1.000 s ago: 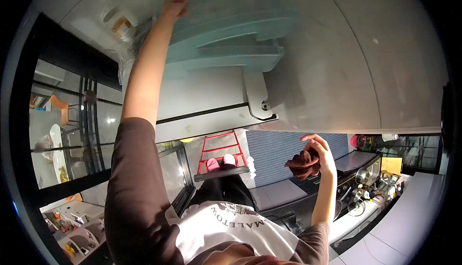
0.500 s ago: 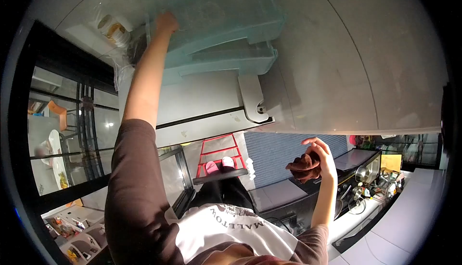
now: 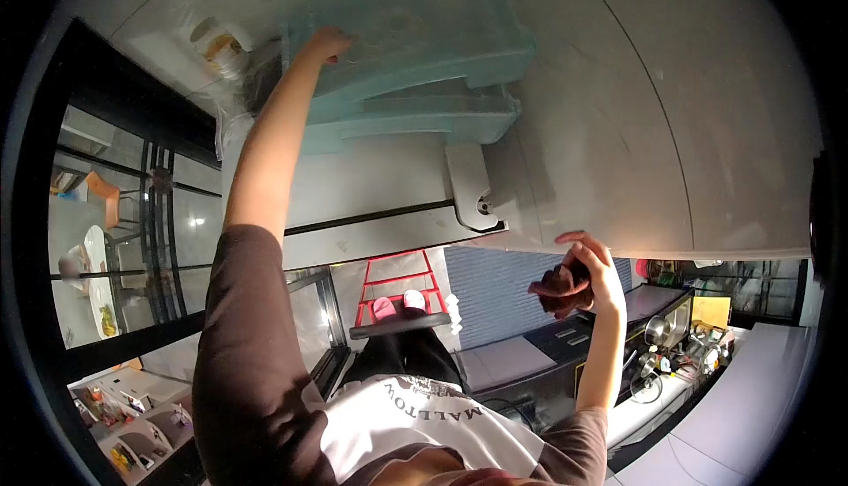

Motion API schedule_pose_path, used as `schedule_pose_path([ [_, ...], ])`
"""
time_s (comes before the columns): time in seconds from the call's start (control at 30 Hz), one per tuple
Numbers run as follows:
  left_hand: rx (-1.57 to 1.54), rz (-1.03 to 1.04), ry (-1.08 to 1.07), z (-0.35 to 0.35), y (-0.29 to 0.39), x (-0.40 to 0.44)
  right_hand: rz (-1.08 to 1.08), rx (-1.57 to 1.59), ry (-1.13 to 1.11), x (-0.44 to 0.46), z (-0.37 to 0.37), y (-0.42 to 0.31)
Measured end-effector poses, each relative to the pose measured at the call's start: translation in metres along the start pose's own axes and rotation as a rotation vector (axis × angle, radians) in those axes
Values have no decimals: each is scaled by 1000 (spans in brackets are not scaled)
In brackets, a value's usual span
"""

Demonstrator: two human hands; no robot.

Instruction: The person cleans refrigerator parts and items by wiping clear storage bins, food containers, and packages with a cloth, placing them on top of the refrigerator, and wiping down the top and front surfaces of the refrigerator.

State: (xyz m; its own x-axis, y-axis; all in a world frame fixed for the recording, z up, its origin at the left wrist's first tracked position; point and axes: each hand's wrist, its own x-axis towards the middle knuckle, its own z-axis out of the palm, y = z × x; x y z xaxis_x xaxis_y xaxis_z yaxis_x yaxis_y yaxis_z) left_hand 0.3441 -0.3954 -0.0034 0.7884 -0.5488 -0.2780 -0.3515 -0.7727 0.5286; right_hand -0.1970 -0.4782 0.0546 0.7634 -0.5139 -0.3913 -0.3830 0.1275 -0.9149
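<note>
My left hand (image 3: 330, 45) reaches far up against a translucent teal plastic bin (image 3: 424, 45). Its fingers look curled, and what they hold, if anything, is hidden. A second teal plastic piece (image 3: 406, 118) sits along the bin's near side. Beside my left forearm, a jar with a yellowish label (image 3: 218, 47) lies tilted on the pale surface. My right hand (image 3: 596, 270), lower and to the right, is closed around a crumpled brown cloth (image 3: 562, 290), with the index finger raised. The cloth hangs clear of the pale surface.
Below me, my feet in pink and white footwear stand on a red-framed step ladder (image 3: 402, 278). A white bracket (image 3: 473, 188) projects at the near edge of the pale surface (image 3: 601, 133). Pots (image 3: 658, 331) and a counter are at lower right; a black-framed window (image 3: 141, 221) is left.
My left hand has slid a little to the right across the teal bin. My right hand has risen slightly with the brown cloth, whose folds have shifted. The whole view has moved slightly.
</note>
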Motion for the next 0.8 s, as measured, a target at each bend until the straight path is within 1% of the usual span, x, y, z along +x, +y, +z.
schedule_pose_path([
  [0.07,-25,76,13,-16,16,-43,-32,-98,42,15,3,-21],
  [0.1,-33,207,-37,-27,15,-58,-63,-139,67,27,4,-30],
  [0.17,-42,464,-141,-44,10,-88,-36,-204,42,49,8,-64],
  [0.23,135,539,-307,-55,1,-116,-260,-604,185,99,1,-70],
  [0.27,220,573,-393,-57,-5,-125,-250,-649,225,120,3,-82],
  [0.3,123,581,-395,-55,-11,-129,-242,-695,265,141,5,-93],
  [0.37,-70,597,-393,-46,-28,-129,-197,-567,239,175,8,-109],
  [0.47,-119,539,-421,-37,-43,-119,-162,-375,190,219,6,-114],
  [0.57,-118,539,-460,-34,-40,-122,-167,-299,111,218,11,-121],
  [0.67,-148,553,-466,-30,-40,-118,-195,-344,125,227,5,-115],
  [0.77,-256,497,-548,-25,-36,-118,-83,-401,181,211,18,-128],
  [0.8,-247,483,-519,-23,-34,-120,-102,-375,164,212,16,-126],
])
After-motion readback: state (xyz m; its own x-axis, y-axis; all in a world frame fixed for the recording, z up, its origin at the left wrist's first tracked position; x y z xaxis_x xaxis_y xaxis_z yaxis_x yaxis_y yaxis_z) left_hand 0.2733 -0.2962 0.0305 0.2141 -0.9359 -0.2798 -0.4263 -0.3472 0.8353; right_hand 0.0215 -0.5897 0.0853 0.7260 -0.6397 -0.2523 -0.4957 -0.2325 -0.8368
